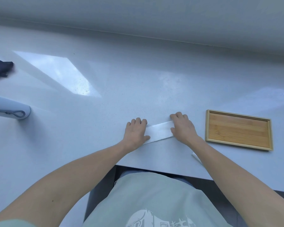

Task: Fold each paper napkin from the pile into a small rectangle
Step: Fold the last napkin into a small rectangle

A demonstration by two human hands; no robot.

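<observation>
A white paper napkin (159, 132), folded into a long narrow strip, lies flat on the pale table near its front edge. My left hand (136, 133) rests palm down on the strip's left end, fingers together. My right hand (182, 128) presses flat on the right end. Only the middle of the strip shows between the two hands. A white corner of more paper (196, 156) peeks out from under my right forearm at the table's front; I cannot tell how much lies there.
A shallow wooden tray (238, 129) with a raised rim sits just right of my right hand. A white cylinder with a grey cord loop (11, 109) lies at the left edge. A dark cloth (0, 69) sits far left. A wall runs along the back.
</observation>
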